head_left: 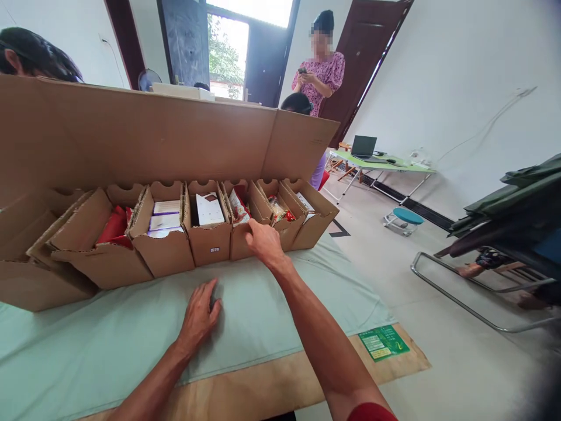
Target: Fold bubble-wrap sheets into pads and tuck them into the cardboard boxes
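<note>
My right hand is at the front rim of a cardboard bin, its fingers curled over the edge with the thumb outside. Inside that bin a red and white packet stands tilted, close to my fingertips. My left hand lies on the pale green cloth with its fingers stretched out, holding nothing. Just left of my right hand, another bin contains a white box. To the right, a bin contains small wrapped items.
Further left are bins with purple-edged white boxes and a red packet. A tall cardboard panel rises behind the row. A green label lies at the wooden table edge. Across the room stands a person with a phone.
</note>
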`<state>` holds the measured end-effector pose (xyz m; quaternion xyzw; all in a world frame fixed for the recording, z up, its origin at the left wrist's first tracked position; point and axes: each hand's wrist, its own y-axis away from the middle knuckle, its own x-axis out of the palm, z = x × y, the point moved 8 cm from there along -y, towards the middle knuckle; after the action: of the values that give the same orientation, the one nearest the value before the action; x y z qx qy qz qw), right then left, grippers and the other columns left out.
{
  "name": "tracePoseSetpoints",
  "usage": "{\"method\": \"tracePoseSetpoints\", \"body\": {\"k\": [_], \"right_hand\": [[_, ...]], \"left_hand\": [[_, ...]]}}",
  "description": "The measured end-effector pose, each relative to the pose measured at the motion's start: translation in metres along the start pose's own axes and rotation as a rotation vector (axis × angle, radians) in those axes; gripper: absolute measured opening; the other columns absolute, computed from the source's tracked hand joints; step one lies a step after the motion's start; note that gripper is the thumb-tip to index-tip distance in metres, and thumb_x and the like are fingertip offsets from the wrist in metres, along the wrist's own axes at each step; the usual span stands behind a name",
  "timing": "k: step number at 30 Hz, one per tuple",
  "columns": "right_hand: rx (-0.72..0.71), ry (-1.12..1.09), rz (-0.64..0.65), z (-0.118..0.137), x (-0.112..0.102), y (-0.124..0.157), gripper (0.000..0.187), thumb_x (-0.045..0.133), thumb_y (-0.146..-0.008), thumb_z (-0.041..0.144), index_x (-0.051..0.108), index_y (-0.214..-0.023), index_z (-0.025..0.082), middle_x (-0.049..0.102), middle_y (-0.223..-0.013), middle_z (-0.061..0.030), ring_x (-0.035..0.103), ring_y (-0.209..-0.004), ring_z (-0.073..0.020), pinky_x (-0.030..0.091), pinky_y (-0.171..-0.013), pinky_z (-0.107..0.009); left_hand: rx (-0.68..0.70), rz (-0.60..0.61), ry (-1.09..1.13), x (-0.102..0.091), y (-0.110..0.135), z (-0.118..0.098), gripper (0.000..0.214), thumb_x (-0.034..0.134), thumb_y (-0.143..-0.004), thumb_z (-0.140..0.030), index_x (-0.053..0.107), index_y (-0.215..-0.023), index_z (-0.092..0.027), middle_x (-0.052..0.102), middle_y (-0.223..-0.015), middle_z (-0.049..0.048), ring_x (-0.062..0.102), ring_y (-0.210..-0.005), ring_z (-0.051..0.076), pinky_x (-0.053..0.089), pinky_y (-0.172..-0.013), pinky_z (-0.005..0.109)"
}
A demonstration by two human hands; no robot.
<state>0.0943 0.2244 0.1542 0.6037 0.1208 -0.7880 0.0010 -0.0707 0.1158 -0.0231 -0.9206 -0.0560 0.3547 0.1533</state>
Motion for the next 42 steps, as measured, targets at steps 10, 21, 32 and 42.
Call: {"method": "tracePoseSetpoints", "body": {"k": [10,21,32,42], "right_hand": [[-0.138,-0.349,-0.236,-0.053,-0.026,0.176,0.024,0.053,-0.088,0.02,0.071,-0.103,0.025,0.079,-0.093,-0.0027,0.074,-0.082,-0.0211,0.053,-0.075,-0.03],[0.356,-0.877,-0.403,-0.189,-0.021,0.314,0.076,0.078,-0.078,0.05,0.054,-0.145,0.025,0.069,-0.131,-0.0157,0.071,-0.11,-0.0332,0.058,-0.093,-0.05],[0.364,-0.932,-0.453,-0.236,0.003,0.218,0.062,0.081,-0.069,0.056,0.065,-0.114,0.017,0.074,-0.11,-0.0122,0.066,-0.104,-0.0306,0.052,-0.095,-0.049],[0.354,-1.053,-0.474,-0.296,0.034,0.159,0.055,0.083,-0.065,0.051,0.06,-0.104,0.021,0.069,-0.102,-0.0058,0.062,-0.096,-0.0228,0.051,-0.086,-0.04]], "left_hand": [[-0.214,-0.149,0.24,-0.019,-0.002,0.016,0.058,0.053,-0.086,-0.023,0.049,-0.144,-0.017,0.065,-0.133,0.0166,0.066,-0.119,0.027,0.053,-0.104,0.05],[-0.102,0.21,0.445,-0.011,0.025,-0.061,0.079,0.051,-0.078,-0.019,0.037,-0.156,-0.028,0.042,-0.161,0.0097,0.048,-0.144,0.027,0.051,-0.111,0.045],[-0.042,0.34,0.592,0.062,0.01,-0.14,0.093,0.057,-0.077,-0.021,0.021,-0.162,-0.026,0.033,-0.167,0.0114,0.036,-0.151,0.03,0.041,-0.118,0.048],[-0.055,0.356,0.496,0.096,-0.023,-0.123,0.094,0.065,-0.066,-0.018,0.038,-0.156,-0.011,0.041,-0.161,0.0203,0.038,-0.149,0.036,0.029,-0.125,0.052]]}}
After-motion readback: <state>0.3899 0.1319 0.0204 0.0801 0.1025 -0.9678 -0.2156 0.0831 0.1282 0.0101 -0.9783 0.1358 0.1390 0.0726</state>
